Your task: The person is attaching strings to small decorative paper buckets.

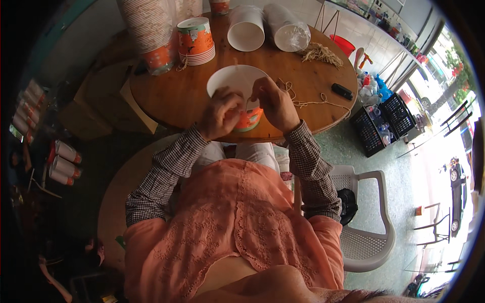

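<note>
A white paper tub (230,77) with an orange and green printed outside stands at the near edge of the round wooden table, its mouth facing up toward me. My left hand (221,113) is curled closed at the tub's near left rim, slightly blurred. At the near right rim, my right hand (275,103) has its fingers pinched together. What either hand grips is too small to make out. Thin beige cord (323,102) lies loose on the table to the right of my right hand.
Behind stand a stack of orange tubs (197,43), a tall wrapped stack (146,30) and two white stacks lying down (246,36). A cord bundle (322,53) and a black object (342,91) lie right on the table (166,96). A grey chair (364,247) and black crate (371,131) stand right.
</note>
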The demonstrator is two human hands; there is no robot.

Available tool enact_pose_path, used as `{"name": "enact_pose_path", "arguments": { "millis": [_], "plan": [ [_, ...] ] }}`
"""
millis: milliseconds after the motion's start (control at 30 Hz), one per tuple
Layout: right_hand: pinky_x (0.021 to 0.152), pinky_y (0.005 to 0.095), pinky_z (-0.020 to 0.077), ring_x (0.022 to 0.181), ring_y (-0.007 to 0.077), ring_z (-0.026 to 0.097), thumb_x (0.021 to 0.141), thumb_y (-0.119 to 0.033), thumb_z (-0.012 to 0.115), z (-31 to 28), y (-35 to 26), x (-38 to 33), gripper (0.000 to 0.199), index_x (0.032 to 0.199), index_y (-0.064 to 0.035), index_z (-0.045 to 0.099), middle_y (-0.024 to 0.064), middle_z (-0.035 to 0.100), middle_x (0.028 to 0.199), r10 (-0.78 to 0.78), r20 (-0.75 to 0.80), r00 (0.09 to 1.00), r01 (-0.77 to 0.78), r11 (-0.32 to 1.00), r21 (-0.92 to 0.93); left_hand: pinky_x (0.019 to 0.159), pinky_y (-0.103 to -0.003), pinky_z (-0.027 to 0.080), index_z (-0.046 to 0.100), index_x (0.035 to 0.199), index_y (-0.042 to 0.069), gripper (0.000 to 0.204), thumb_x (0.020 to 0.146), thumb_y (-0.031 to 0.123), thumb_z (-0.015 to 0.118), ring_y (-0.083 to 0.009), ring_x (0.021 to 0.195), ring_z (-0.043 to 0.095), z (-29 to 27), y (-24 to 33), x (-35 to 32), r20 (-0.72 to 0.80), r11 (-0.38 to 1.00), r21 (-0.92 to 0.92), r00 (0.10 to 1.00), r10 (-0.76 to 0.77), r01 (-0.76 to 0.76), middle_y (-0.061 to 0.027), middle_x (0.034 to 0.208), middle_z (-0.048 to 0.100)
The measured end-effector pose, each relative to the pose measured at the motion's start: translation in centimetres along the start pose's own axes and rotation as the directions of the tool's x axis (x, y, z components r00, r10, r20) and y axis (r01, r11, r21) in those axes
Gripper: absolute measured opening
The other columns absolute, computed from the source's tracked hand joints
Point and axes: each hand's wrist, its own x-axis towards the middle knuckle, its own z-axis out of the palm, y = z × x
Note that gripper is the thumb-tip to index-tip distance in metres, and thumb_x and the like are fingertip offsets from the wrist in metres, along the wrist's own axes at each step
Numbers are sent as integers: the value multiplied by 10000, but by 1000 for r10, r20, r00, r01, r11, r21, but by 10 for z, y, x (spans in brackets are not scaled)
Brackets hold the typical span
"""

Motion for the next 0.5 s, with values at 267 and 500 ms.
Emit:
{"name": "enact_pose_path", "arguments": {
  "millis": [267,500],
  "plan": [
    [598,361,509,693,287,662,897,-37,525,8,10,12,28,924,-41,520,129,617,750,-38,-24,999,36,997,-72,798,-330,465,588,960,27,130,844,87,593,-237,882,596,-9,-10,2,-67,954,-192,967,-245,229,-101,924,614],
    [575,267,498,640,127,607,935,-62,514,7,7,20,41,927,-30,536,55,594,757,-114,-95,989,103,989,-106,701,-229,508,623,991,-33,205,891,146,637,-117,826,622,-2,-1,15,149,856,-314,912,-382,410,-70,954,638]
  ]
}}
